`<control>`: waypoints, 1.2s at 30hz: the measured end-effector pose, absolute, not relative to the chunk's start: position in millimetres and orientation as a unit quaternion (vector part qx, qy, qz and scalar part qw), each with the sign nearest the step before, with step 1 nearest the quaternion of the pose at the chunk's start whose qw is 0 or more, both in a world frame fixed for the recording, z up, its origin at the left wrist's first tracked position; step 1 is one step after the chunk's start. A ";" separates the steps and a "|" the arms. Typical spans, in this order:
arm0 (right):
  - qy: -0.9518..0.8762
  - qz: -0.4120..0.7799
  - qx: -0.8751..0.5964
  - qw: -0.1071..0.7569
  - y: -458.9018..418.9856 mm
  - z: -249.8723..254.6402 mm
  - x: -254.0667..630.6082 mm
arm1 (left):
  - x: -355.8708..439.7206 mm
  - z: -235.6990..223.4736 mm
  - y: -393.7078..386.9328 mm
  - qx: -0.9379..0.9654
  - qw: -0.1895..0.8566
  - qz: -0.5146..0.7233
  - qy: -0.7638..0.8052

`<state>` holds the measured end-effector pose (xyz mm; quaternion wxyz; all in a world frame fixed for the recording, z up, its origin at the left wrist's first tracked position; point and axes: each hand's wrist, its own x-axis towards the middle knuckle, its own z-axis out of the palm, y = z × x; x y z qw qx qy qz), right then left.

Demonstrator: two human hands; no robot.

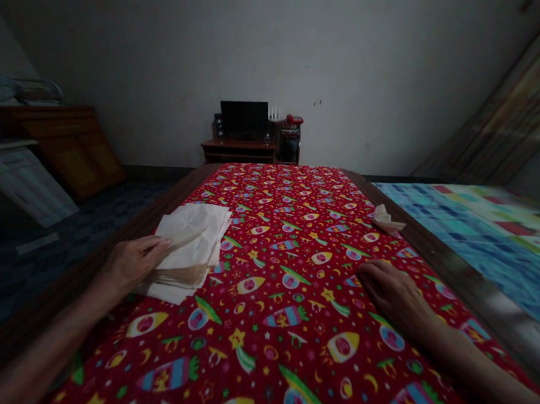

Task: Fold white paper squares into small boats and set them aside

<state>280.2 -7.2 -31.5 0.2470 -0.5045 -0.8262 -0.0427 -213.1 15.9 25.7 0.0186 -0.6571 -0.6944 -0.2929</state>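
My left hand (139, 259) is at a stack of thin off-white paper sheets (193, 222) on the left part of the red patterned cloth (276, 299). Its thumb and fingers pinch the edge of a top sheet (185, 237), which lifts slightly off the pile. Brownish edges of lower sheets show along the near side of the stack. My right hand (392, 292) rests on the cloth at the right, fingers curled together, and nothing shows in it. Beyond that hand, a small folded piece of the off-white paper (387, 219) lies near the cloth's right border.
Dark wooden edges (467, 281) frame the cloth. Against the far wall stand a monitor (245, 117) on a low desk and a red telephone (295, 119). A wooden cabinet (72, 150) is at the left; a bed-like surface with patterned cover (478, 238) lies right.
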 end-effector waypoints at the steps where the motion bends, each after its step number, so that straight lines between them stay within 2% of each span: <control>1: -0.826 -0.040 -0.506 0.246 -7.0 -31.6 280.3 | -212.4 29.1 15.6 -0.660 0.037 -0.289 -0.693; 4: -0.824 -0.043 -0.507 0.248 -5.8 -32.5 280.7 | -199.9 39.8 14.6 -0.676 0.134 -0.339 -0.640; 6: -0.825 -0.046 -0.507 0.246 -4.8 -33.4 281.2 | -180.0 46.8 10.5 -0.736 0.172 -0.357 -0.549; 9: -0.826 -0.054 -0.509 0.237 -4.6 -34.2 281.2 | -134.4 51.9 -2.9 -0.845 0.189 -0.296 -0.402; 12: -0.818 -0.075 -0.514 0.247 -9.0 -32.2 276.7 | -82.1 47.3 -19.7 -0.894 0.193 -0.240 -0.324; 15: -0.817 -0.112 -0.492 0.279 -19.7 -26.6 264.1 | -39.4 37.2 -32.8 -0.920 0.197 -0.189 -0.281; 20: -0.882 -0.151 -0.359 0.264 -42.2 -21.2 234.3 | -1.1 19.7 -42.3 -0.933 0.201 -0.140 -0.263; 25: -0.919 -0.076 -0.307 0.237 -50.9 -26.3 220.0 | 10.0 10.3 -48.0 -0.947 0.140 -0.141 -0.252; 31: -0.898 0.049 -0.257 0.353 -44.6 -21.7 223.3 | -24.4 10.5 -43.4 -0.941 -0.030 -0.147 -0.304; 36: -0.889 0.132 -0.238 0.370 -44.7 -17.9 226.3 | -60.1 -8.7 -28.6 -0.929 -0.101 -0.235 -0.266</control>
